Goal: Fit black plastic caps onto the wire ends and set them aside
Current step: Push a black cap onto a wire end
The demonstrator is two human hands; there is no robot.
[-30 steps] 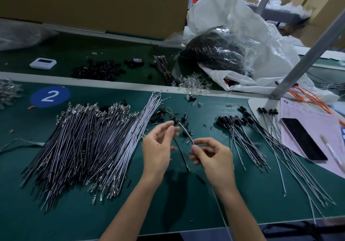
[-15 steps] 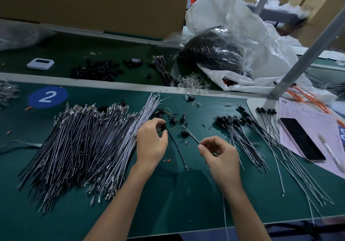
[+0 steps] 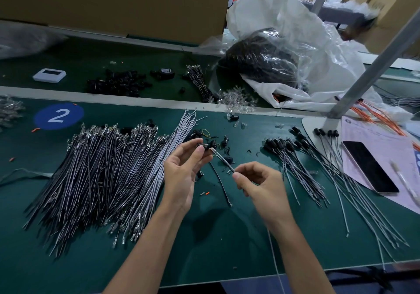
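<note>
**Cap meets wire tip, mid-fit**

All places are given off the blue "2" marker (image 3: 58,116) on the green mat (image 3: 227,237).

The left hand (image 3: 181,171) is right of the marker and nearer the person, raised off the mat. Its thumb and forefinger pinch one black cap (image 3: 205,146), and the other fingers are loosely spread. The cap's opening appears to face the right hand, probably so the wire can go straight in.

The right hand (image 3: 256,182) is further right of the marker. It pinches the wire (image 3: 223,160) close behind the tip, with fingers curled in. The short grip likely keeps the thin wire from buckling when pushed. The wire tip is at or just touching the cap; I cannot tell whether it is seated yet.

I judge this as the insertion step for one piece, with the set-aside not yet done.

- The uncapped wires (image 3: 102,175) are a big fan-shaped pile just below the marker, beside the left hand, so feed stock is within reach.
- The loose caps (image 3: 225,142) are scattered right of the marker, just beyond the hands, for a quick grab.
- The capped wires (image 3: 295,164) are far right of the marker, past the right hand, caps pointing away. This looks like the done pile, kept apart from the stock.
- A phone (image 3: 369,166) lies further right still, on paper.

Risk: the cap may slip from the fingertip pinch, or the wire may bend.
</note>
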